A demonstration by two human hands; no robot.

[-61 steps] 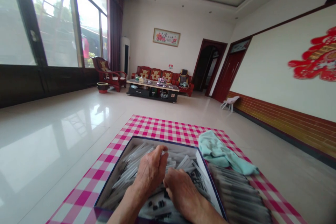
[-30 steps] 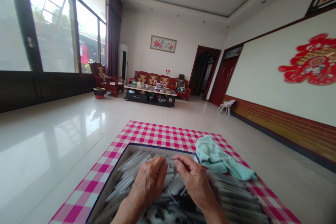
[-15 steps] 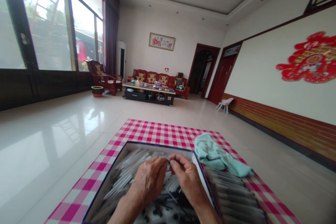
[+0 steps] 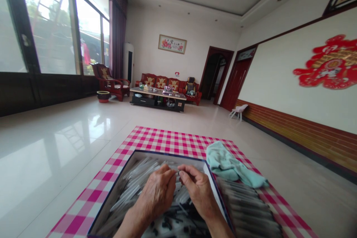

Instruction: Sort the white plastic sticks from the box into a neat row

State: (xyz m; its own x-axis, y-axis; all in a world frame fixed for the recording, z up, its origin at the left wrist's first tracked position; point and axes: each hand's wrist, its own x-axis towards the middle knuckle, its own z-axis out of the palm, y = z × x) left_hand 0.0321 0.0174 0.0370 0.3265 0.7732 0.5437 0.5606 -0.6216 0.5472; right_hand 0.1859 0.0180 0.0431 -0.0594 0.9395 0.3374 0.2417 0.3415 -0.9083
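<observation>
Over a shallow box [image 4: 92,220] with a dark blue rim, my left hand [image 4: 158,187] and my right hand [image 4: 198,189] meet fingertip to fingertip. Both are closed in a pinch on something small, partly dark, that the fingers mostly cover; I cannot make out its kind. Clear plastic tubes [image 4: 134,184] lie heaped in the left and back of the box. Small black pieces [image 4: 166,224] are scattered in its front part, below my wrists.
A pink-and-white checked tablecloth [image 4: 103,182] lies under the box. Right of the box are a crumpled mint-green cloth [image 4: 231,165] and a row of slim tubes with dark ends [image 4: 248,208]. Further off stand a low table [image 4: 157,100] and a red wooden sofa [image 4: 167,81].
Both hands stay over the box, fingertips still meeting. The fingers have shifted very slightly to the left, and the dark bit between them shows less.
</observation>
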